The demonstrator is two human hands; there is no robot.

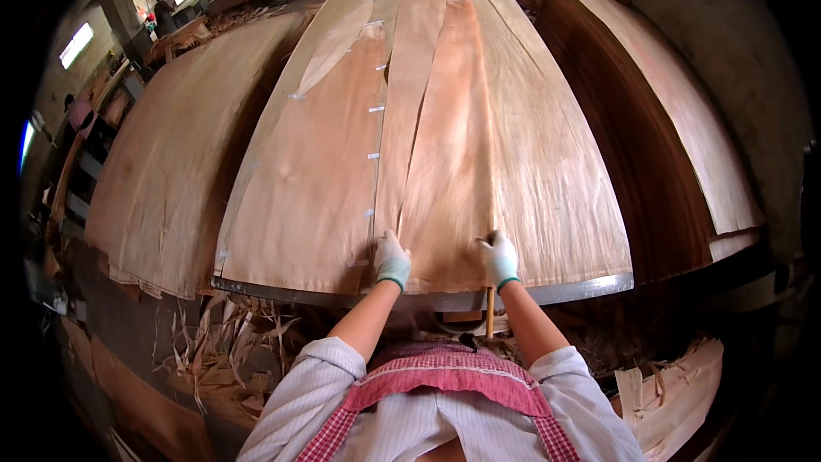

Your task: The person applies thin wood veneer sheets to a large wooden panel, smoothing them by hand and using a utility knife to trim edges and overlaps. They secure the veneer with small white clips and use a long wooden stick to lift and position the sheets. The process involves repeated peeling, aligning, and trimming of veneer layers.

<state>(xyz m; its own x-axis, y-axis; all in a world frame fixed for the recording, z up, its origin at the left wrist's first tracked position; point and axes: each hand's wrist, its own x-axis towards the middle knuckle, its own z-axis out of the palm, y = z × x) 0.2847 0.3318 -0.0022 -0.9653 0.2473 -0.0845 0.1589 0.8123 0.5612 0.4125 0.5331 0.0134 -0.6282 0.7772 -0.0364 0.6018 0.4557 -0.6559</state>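
Observation:
A long, tapering veneer strip of pinkish wood lies over paler veneer sheets on the table in front of me. My left hand, in a white glove with a green cuff, is closed at the near end of its left edge. At the right edge, which stands slightly raised, my right hand is closed in a matching glove. Something dark shows at the right fingertips; whether it is a stain or a small object is unclear. To the left, short white tape pieces cross a seam.
A metal edge runs along the table's front. Veneer stacks stand to the left and right. Torn veneer scraps litter the floor. Below the right hand, a thin wooden stick hangs down. People are at the far left.

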